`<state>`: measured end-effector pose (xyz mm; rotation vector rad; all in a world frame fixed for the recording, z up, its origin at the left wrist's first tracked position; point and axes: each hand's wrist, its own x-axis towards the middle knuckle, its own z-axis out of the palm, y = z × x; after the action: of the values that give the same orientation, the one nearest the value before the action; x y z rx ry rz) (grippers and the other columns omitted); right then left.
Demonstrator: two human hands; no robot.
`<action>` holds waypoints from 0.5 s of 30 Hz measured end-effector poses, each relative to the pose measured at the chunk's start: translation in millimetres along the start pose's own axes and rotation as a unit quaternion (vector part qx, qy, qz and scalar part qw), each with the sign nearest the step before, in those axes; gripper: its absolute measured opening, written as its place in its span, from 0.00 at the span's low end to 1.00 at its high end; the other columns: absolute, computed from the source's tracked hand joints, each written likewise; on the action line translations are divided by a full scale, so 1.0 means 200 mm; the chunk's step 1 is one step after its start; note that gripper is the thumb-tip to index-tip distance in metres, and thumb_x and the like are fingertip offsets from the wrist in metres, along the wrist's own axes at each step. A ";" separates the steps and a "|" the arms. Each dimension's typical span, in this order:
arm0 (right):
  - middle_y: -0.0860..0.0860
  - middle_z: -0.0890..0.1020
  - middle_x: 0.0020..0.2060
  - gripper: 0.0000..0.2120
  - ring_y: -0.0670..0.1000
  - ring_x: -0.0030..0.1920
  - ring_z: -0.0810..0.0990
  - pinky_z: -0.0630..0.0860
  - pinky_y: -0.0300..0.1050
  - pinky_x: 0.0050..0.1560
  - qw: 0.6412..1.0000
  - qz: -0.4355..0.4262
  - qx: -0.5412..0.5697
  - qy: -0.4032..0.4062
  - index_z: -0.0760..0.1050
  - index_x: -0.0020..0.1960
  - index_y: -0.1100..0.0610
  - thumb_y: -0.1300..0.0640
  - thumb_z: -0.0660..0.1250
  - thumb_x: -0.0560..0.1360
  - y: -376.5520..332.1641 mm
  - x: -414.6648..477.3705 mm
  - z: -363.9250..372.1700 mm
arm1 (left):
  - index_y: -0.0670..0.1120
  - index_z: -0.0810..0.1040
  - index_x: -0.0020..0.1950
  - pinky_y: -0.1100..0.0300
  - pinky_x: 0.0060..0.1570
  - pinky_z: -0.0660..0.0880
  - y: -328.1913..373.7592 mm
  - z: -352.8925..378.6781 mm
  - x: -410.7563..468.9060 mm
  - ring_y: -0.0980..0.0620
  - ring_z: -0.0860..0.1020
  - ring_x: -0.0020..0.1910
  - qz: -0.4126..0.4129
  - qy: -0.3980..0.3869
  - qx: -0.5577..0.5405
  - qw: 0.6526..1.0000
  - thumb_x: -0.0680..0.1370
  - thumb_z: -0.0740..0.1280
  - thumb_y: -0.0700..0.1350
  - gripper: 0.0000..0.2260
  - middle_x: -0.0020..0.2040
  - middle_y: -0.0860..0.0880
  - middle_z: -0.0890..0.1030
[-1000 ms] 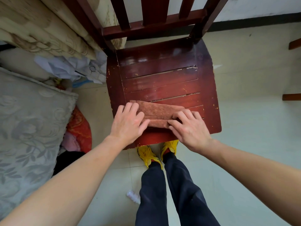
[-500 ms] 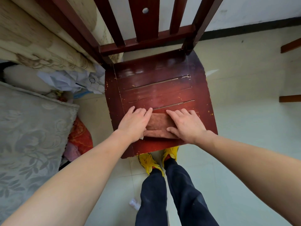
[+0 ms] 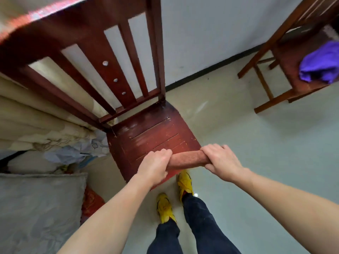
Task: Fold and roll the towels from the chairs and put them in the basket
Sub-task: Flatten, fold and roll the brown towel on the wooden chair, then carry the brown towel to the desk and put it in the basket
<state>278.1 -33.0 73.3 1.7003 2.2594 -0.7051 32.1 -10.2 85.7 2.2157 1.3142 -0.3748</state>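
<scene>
A rust-brown towel (image 3: 186, 159) is rolled into a tight cylinder and held over the front edge of the dark red wooden chair (image 3: 146, 132). My left hand (image 3: 155, 166) grips its left end and my right hand (image 3: 221, 161) grips its right end. Both ends are hidden inside my fists. A crumpled purple towel (image 3: 321, 65) lies on the seat of a second wooden chair (image 3: 286, 57) at the upper right. No basket is in view.
A bed with a grey patterned cover (image 3: 38, 211) and a heap of bedding (image 3: 42, 125) fills the left side. Crumpled pale cloth (image 3: 78, 151) lies beside the chair. My legs and yellow shoes (image 3: 184, 184) stand on the pale floor below the chair. A white wall stands behind.
The towel went from flat under my palms on the seat to a finished roll gripped at both ends and lifted at the seat's front. My view swung up and right, revealing the second chair.
</scene>
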 end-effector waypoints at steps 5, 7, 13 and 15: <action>0.48 0.79 0.51 0.20 0.54 0.54 0.76 0.70 0.51 0.53 0.989 0.102 0.028 0.101 0.73 0.58 0.51 0.49 0.68 0.67 0.14 -0.45 -0.32 | 0.47 0.70 0.55 0.53 0.48 0.67 0.41 -0.44 -0.01 0.43 0.76 0.51 0.125 0.072 0.044 0.989 0.75 0.64 0.51 0.12 0.53 0.48 0.77; 0.48 0.79 0.52 0.21 0.54 0.54 0.76 0.69 0.50 0.53 0.981 0.140 0.033 0.131 0.73 0.59 0.51 0.48 0.68 0.68 0.22 -0.65 -0.43 | 0.47 0.70 0.54 0.52 0.48 0.67 0.61 -0.57 0.02 0.43 0.77 0.51 0.173 0.082 0.082 0.978 0.74 0.64 0.50 0.12 0.52 0.47 0.77; 0.47 0.77 0.54 0.20 0.52 0.56 0.75 0.68 0.48 0.54 0.950 0.238 0.026 0.199 0.70 0.61 0.50 0.46 0.68 0.72 0.54 -1.24 -0.69 | 0.46 0.69 0.54 0.54 0.49 0.67 1.30 -0.84 0.12 0.45 0.76 0.52 0.289 0.096 0.181 0.935 0.73 0.63 0.42 0.10 0.52 0.48 0.76; 0.47 0.77 0.54 0.21 0.52 0.57 0.75 0.68 0.48 0.55 0.936 0.273 0.027 0.220 0.70 0.61 0.50 0.45 0.68 0.71 0.70 -1.45 -0.73 | 0.46 0.69 0.54 0.55 0.50 0.68 1.59 -0.88 0.16 0.45 0.76 0.52 0.325 0.105 0.200 0.918 0.73 0.63 0.43 0.10 0.52 0.48 0.75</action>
<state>513.8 -172.5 297.2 2.5631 1.8427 -0.2753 319.5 -8.2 309.7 2.9395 0.5414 -0.1584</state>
